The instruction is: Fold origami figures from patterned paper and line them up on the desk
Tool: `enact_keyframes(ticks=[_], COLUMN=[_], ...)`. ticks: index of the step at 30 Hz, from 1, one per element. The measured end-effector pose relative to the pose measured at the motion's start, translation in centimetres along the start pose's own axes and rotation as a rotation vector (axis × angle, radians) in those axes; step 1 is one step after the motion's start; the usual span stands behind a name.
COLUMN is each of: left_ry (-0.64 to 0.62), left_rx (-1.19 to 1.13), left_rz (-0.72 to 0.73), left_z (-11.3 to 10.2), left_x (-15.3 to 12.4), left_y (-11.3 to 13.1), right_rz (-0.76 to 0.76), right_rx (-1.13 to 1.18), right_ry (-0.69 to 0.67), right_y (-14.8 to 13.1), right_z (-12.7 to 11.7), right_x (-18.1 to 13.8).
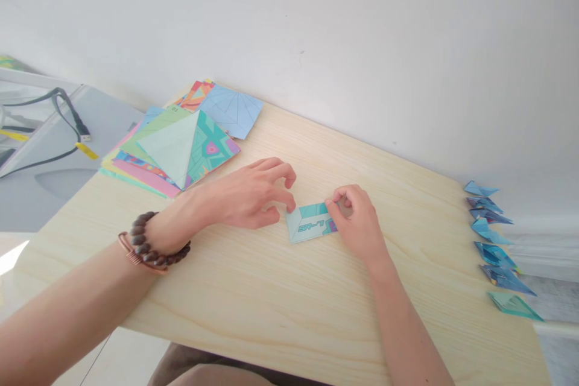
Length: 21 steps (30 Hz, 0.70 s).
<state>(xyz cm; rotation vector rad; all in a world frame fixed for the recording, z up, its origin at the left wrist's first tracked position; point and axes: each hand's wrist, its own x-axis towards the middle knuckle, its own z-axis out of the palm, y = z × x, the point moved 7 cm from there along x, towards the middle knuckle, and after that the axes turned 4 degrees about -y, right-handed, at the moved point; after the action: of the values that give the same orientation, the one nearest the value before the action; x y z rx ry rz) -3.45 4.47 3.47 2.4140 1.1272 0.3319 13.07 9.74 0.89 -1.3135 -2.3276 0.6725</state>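
A small folded teal paper piece (310, 222) lies flat on the light wooden table (253, 295). My left hand (253, 196), with bead bracelets on the wrist, rests beside the paper's left end, fingers curled and fingertips touching its corner. My right hand (357, 220) covers the paper's right end, thumb and fingers pinched together on the fold there.
A stack of colourful patterned paper sheets (181, 142) lies at the table's far left. Several folded blue and teal paper shapes (493, 241) line the right edge. A white wall runs behind. Left of the table is a grey surface with cables (58, 126).
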Motion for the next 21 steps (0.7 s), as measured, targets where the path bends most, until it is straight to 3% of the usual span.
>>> enact_keyframes(ticks=[21], left_ry=[0.033], left_rx=[0.007], left_rz=[0.045], left_z=[-0.56], left_x=[-0.57], left_y=[-0.16], right_rz=[-0.004], right_rx=[-0.016], right_ry=[-0.002], right_y=[0.15], right_z=[0.07], right_x=[-0.07])
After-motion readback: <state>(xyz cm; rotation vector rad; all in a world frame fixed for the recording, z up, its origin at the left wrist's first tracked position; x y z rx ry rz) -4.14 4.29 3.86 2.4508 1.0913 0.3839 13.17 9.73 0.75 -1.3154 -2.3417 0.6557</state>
